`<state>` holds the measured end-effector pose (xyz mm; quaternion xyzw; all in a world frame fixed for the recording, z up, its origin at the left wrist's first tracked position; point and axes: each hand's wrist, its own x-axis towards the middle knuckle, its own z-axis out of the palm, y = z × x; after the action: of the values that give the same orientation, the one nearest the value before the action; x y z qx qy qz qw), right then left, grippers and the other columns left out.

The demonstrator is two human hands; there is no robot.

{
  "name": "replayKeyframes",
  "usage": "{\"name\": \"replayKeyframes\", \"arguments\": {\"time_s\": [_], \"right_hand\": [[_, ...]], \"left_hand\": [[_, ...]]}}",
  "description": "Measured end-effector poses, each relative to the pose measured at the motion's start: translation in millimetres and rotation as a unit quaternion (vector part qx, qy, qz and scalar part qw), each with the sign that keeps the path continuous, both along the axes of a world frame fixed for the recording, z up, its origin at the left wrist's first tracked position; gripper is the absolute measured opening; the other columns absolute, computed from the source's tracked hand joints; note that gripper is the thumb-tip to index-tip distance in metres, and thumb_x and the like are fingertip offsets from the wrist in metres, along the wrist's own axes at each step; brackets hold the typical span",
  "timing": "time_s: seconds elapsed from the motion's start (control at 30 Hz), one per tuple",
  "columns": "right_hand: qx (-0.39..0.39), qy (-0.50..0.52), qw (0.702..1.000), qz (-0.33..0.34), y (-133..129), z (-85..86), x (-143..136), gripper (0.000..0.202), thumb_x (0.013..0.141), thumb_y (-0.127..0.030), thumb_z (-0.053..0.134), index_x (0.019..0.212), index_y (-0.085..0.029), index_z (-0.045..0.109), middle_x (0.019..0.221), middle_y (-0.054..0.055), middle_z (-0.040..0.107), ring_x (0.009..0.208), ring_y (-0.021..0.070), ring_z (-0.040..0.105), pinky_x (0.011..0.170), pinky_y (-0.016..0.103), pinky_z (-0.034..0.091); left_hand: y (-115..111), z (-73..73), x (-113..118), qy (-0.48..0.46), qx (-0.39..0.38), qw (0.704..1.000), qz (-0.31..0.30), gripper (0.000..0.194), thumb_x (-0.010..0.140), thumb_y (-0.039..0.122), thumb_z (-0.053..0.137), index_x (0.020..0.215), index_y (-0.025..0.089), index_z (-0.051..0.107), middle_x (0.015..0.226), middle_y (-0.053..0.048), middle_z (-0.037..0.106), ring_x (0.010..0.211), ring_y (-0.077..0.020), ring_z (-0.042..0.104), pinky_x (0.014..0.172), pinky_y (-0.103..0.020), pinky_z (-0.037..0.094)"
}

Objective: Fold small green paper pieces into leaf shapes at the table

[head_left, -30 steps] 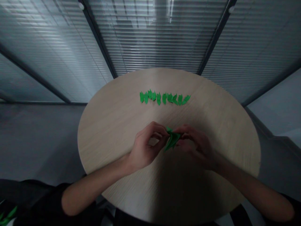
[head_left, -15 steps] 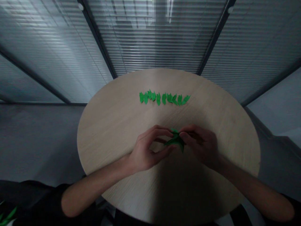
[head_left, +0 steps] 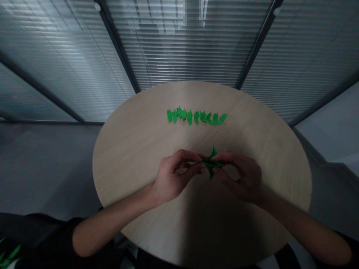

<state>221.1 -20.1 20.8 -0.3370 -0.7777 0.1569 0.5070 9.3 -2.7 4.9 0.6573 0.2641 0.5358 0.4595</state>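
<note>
Between my hands, over the near half of the table, is a folded piece of green paper (head_left: pixel 211 163) with pointed tips sticking up and down. My left hand (head_left: pixel 176 175) pinches its left end between thumb and fingers. On the other side, my right hand (head_left: pixel 240 173) pinches the right end the same way. A slit shows along the paper's middle, and its outer ends are hidden by my fingertips. Farther back on the table, several small green folded paper pieces (head_left: pixel 196 117) lie side by side in a row.
The round wooden table (head_left: pixel 126 138) stands against glass panels with blinds (head_left: pixel 179 56) at its far edge. Grey floor (head_left: pixel 50 160) shows on the left. Green leaves (head_left: pixel 11 256) appear in the lower left corner.
Both hands have shifted their grip to opposite ends of the green paper. The paper has turned, its points now straight up and down, with a slit between the layers.
</note>
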Motion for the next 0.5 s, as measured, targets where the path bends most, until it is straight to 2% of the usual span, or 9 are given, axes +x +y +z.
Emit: {"name": "replayKeyframes", "arguments": {"time_s": [0.23,0.5], "right_hand": [[0.017,0.011,1.0,0.015,2.2,-3.6,-0.6,0.014,0.093,-0.012,0.07,0.104,-0.019,0.069,0.081,0.0,0.074,0.067,0.0113,0.071,0.059,0.019,0.058],[0.028,0.007,0.999,-0.019,0.3,-1.2,-1.5,0.014,0.092,-0.009,0.069,0.1,-0.02,0.069,0.083,-0.001,0.076,0.068,0.0106,0.073,0.062,0.017,0.059]], "left_hand": [[-1.1,-2.3,-0.2,-0.034,0.006,0.999,0.003,0.022,0.086,0.005,0.079,0.097,0.018,0.065,0.1,-0.004,0.083,0.074,-0.0131,0.08,0.068,-0.017,0.068],[-0.8,-4.0,-0.9,-0.042,0.028,0.998,-0.031,0.015,0.094,0.003,0.07,0.097,0.016,0.063,0.107,-0.01,0.082,0.076,-0.0149,0.081,0.067,-0.023,0.07]]}}
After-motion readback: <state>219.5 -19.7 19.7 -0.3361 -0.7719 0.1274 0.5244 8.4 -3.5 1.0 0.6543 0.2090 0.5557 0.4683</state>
